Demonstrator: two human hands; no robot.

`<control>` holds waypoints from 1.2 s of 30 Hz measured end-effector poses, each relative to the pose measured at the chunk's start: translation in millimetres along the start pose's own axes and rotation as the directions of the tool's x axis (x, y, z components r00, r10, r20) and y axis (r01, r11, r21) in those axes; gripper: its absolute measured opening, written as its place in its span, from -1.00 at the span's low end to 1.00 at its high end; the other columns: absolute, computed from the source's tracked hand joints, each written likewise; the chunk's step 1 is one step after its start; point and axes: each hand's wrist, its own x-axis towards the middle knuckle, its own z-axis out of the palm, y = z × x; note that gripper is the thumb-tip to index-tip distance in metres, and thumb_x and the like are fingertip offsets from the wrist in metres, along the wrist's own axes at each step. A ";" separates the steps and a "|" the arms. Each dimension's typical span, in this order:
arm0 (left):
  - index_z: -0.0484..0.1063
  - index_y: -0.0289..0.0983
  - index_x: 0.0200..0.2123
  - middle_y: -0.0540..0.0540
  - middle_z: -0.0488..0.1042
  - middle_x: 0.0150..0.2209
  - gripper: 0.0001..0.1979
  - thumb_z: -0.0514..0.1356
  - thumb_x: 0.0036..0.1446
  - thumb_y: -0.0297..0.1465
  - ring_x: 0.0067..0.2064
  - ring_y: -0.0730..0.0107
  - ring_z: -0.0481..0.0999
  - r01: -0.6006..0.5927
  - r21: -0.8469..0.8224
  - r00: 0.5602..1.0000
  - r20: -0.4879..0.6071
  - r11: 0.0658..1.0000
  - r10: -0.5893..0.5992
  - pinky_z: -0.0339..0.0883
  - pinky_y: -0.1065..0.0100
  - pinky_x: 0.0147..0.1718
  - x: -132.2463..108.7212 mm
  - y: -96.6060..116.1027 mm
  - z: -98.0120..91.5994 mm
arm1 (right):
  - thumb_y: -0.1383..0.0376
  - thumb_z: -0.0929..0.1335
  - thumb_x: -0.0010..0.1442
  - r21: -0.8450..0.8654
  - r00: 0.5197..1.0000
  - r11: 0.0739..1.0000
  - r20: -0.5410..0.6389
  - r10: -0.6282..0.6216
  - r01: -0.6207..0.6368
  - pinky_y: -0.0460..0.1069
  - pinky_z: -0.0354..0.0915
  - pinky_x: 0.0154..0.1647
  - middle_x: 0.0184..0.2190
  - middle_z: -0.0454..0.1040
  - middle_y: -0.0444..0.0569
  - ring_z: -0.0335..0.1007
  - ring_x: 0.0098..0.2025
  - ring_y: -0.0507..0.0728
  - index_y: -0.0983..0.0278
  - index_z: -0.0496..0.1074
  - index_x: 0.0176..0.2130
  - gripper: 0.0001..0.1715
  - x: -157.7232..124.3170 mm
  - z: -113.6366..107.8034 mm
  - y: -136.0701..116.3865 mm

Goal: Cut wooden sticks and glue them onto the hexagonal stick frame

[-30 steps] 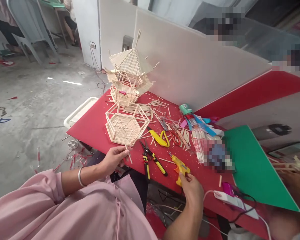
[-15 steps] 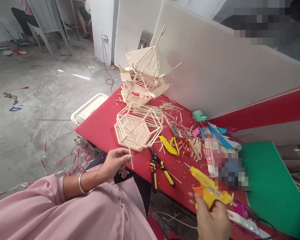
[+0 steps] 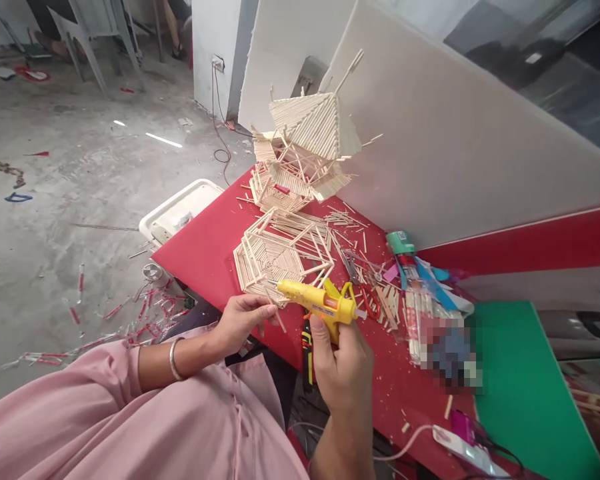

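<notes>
My left hand (image 3: 247, 322) pinches a short thin wooden stick (image 3: 281, 322) near the front edge of the red table. In my right hand (image 3: 344, 360) is a yellow glue gun (image 3: 316, 298), its nozzle pointing left, close above the stick; whether it touches I cannot tell. Just beyond lies an octagonal frame of sticks (image 3: 270, 263) with a web-like stick floor. Behind it stands a tiered stick model with a slatted roof (image 3: 310, 123). Yellow-and-black cutting pliers (image 3: 307, 353) are partly hidden behind my right hand and the gun.
Loose sticks (image 3: 343, 219), scissors (image 3: 367, 300) and bagged sticks (image 3: 414, 320) lie on the red table (image 3: 200, 243). A green board (image 3: 520, 373) is at right. A white power strip (image 3: 465, 450) with cords sits at the front right. A white tray (image 3: 180, 207) stands beyond the left edge.
My right hand has brought the glue gun left and up from the table's right side to the stick in my left hand. The view has shifted slightly.
</notes>
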 end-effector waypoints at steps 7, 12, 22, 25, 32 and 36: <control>0.56 -0.35 -0.49 -0.04 0.52 -0.51 -0.65 0.47 -0.17 -0.16 -0.66 0.59 0.32 -0.022 -0.037 0.999 -0.028 0.999 0.021 0.28 0.45 -0.66 5.6 -5.1 -1.6 | -0.10 0.19 0.33 -0.038 0.999 0.999 0.048 0.012 -0.010 0.00 0.31 -0.35 -0.34 0.57 0.10 0.52 -0.30 0.21 0.29 0.46 -0.14 -0.43 1.8 3.5 -2.5; 0.58 -0.35 -0.49 -0.04 0.52 -0.48 -0.63 0.48 -0.20 -0.14 -0.67 0.60 0.33 -0.013 -0.074 1.000 -0.009 0.997 0.013 0.27 0.45 -0.67 9.8 -4.1 0.3 | -0.08 0.20 0.34 -0.072 0.999 0.997 0.027 -0.037 0.039 -0.01 0.29 -0.38 -0.35 0.57 0.11 0.49 -0.34 0.19 0.31 0.46 -0.16 -0.45 3.0 3.1 -4.1; 0.58 -0.37 -0.47 -0.02 0.50 -0.51 -0.61 0.49 -0.22 -0.15 -0.64 0.63 0.31 0.023 -0.124 1.000 -0.003 0.992 -0.023 0.30 0.48 -0.64 14.1 -3.6 0.8 | 0.00 0.20 0.38 -0.161 0.989 0.977 -0.035 -0.147 0.139 -0.04 0.25 -0.47 -0.44 0.55 0.07 0.47 -0.44 0.16 0.33 0.45 -0.19 -0.51 6.6 3.6 -12.5; 0.58 -0.37 -0.49 -0.01 0.48 -0.53 -0.60 0.50 -0.25 -0.15 -0.63 0.63 0.31 0.030 -0.139 0.999 -0.013 0.990 -0.032 0.30 0.48 -0.64 13.2 -3.7 1.9 | 0.01 0.20 0.38 -0.180 0.986 0.972 -0.047 -0.159 0.148 -0.04 0.25 -0.46 -0.43 0.55 0.06 0.47 -0.44 0.16 0.33 0.44 -0.18 -0.53 6.8 6.0 -11.9; 0.57 -0.36 -0.52 -0.01 0.48 -0.53 -0.62 0.51 -0.28 -0.17 -0.58 0.59 0.34 0.025 -0.156 0.999 -0.026 0.987 -0.029 0.29 0.50 -0.63 13.4 -3.9 3.7 | 0.07 0.23 0.38 -0.188 0.979 0.965 -0.046 -0.196 0.185 -0.04 0.23 -0.48 -0.46 0.52 0.01 0.45 -0.47 0.14 0.31 0.41 -0.24 -0.61 7.8 9.9 -12.1; 0.57 -0.36 -0.51 -0.02 0.49 -0.53 -0.62 0.50 -0.27 -0.16 -0.59 0.59 0.33 0.033 -0.155 0.999 -0.023 0.987 -0.037 0.30 0.49 -0.63 13.8 -4.4 3.4 | 0.07 0.23 0.38 -0.197 0.978 0.962 -0.042 -0.203 0.191 -0.04 0.21 -0.47 -0.46 0.51 0.02 0.44 -0.47 0.14 0.32 0.42 -0.26 -0.60 8.1 7.6 -13.1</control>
